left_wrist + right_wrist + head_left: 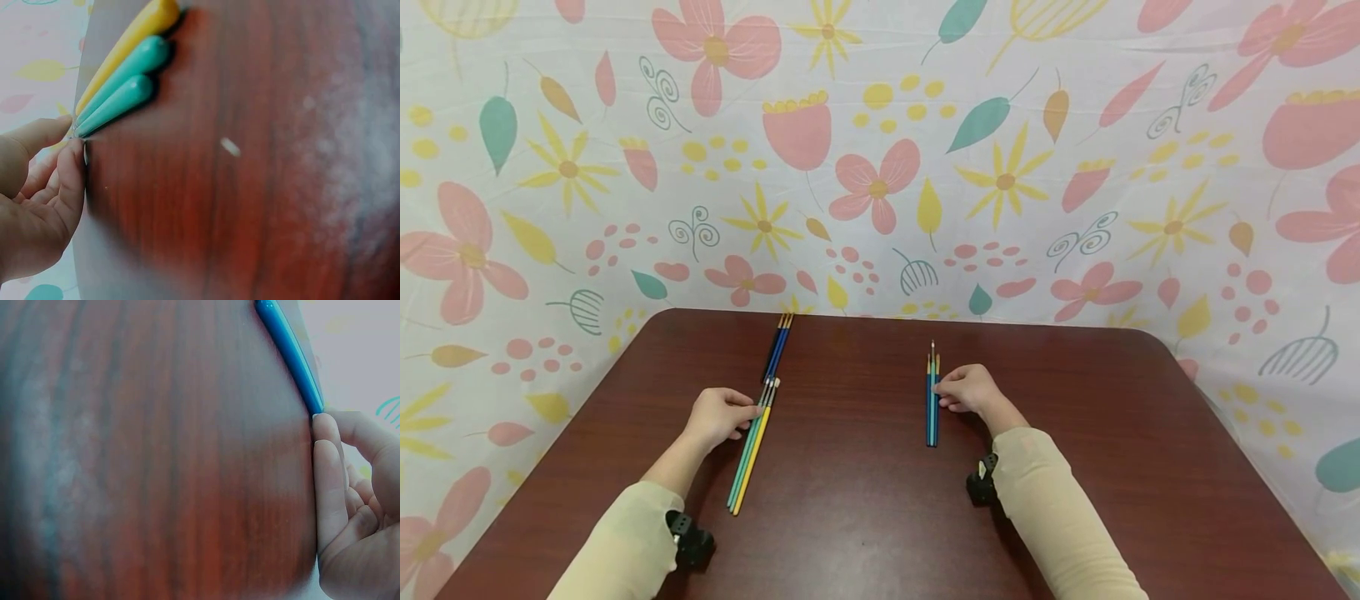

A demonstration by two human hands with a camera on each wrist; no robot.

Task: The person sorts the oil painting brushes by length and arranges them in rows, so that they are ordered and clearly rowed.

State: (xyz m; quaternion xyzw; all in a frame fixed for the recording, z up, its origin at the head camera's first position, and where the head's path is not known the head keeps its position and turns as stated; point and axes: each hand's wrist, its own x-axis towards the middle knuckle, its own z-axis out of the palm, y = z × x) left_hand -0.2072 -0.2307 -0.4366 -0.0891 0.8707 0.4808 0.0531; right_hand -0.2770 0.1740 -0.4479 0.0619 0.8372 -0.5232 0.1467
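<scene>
Laying-out looks nearly done: dark-blue brushes (778, 348) sit at the tabletop's (857, 483) eleven o'clock; left hand's (718, 417) fingers pinch green brushes (120, 107) at nine, right hand's (972, 388) a blue brush (292, 353) at one, neither released.

Rises at the back as a white fabric backdrop (928, 137), printed with pink four-petalled flowers (877, 189), spiky yellow blooms (1006, 181), teal leaves (979, 124) and curling grey-green sprigs (694, 237). Spreads below as a dark reddish-brown tabletop (850, 467) with wood grain, rounded at the far corners. Bears a small pale fleck (230, 146) in the left wrist view.
</scene>
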